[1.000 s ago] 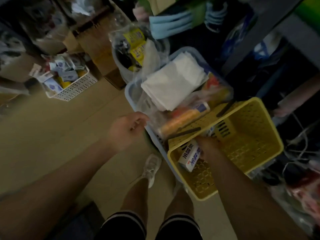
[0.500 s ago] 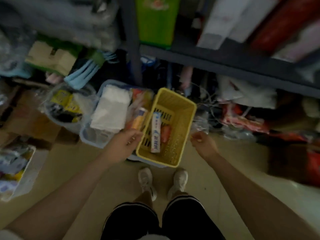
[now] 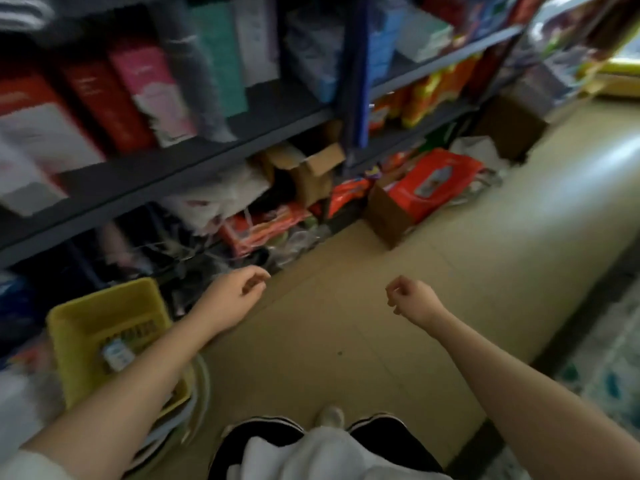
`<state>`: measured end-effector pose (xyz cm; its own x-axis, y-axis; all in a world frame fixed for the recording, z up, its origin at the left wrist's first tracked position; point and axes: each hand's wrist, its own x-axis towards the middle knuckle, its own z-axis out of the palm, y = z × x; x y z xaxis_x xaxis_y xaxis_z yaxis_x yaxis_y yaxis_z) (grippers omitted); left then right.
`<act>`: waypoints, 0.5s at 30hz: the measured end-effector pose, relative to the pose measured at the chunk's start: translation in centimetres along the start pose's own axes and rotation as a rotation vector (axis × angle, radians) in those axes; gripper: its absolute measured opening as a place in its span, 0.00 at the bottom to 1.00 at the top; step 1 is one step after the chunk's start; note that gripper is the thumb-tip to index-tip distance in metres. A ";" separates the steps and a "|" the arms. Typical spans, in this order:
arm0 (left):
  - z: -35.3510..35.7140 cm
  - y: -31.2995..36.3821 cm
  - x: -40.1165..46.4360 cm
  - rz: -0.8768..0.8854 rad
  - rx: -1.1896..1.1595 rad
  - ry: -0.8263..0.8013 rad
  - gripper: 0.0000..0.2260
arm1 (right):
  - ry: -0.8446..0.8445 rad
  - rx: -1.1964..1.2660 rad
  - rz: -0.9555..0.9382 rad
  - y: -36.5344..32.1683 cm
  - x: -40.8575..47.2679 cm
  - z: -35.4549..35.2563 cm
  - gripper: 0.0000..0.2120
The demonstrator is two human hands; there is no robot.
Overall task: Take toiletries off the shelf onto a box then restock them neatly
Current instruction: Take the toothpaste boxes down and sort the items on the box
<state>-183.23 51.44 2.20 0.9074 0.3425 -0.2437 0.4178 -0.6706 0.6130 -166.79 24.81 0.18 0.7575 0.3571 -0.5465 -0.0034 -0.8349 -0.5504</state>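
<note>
Shelf (image 3: 194,168): dark metal rack, the landmark for all entries below. Its boards carry upright cartons in red, pink and teal, blurred; labels unreadable. Judged rigid card, light to moderate in weight; best taken by the narrow side faces and drawn straight out, as neighbours stand close.

Floor (image 3: 381,323): tan, in front of the shelf. Red packs and an open cardboard box (image 3: 311,168) lie at the shelf's foot.

Yellow basket (image 3: 104,334): perforated plastic, low and to the left of the shelf's front, partly under the left forearm. Judged stiff and light; lift by the rim.

Toothpaste carton (image 3: 116,355): small white-and-blue box lying inside the yellow basket. Judged light, crushable card; pinch across the long edges.

Left hand (image 3: 239,292): in front of the shelf's bottom tier, fingers loosely curled, holding nothing.

Right hand (image 3: 412,299): further out over the floor, well apart from the left, fingers loosely curled, empty.
</note>
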 end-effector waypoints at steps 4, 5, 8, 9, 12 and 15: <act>4.3 5.7 6.2 0.110 0.179 -0.198 0.12 | 0.087 0.042 -0.039 5.3 0.7 -7.3 0.05; 5.1 6.8 7.8 0.131 0.218 -0.242 0.12 | 0.106 0.059 -0.047 6.2 1.1 -9.0 0.05; 7.4 10.1 13.3 0.205 0.319 -0.363 0.11 | 0.222 0.170 -0.068 8.6 3.1 -13.9 0.07; 8.2 11.2 15.3 0.224 0.346 -0.390 0.11 | 0.263 0.219 -0.077 9.3 4.0 -15.5 0.06; 11.0 14.7 21.4 0.223 0.402 -0.424 0.10 | 0.350 0.287 -0.102 11.5 7.6 -20.7 0.04; 14.0 19.2 28.8 0.200 0.392 -0.426 0.10 | 0.382 0.269 -0.103 13.8 12.0 -27.2 0.04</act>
<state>-148.42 39.15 -3.57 0.8750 -0.0544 -0.4810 0.1495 -0.9148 0.3753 -140.01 6.21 3.18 0.9485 0.2107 -0.2365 -0.0461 -0.6468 -0.7613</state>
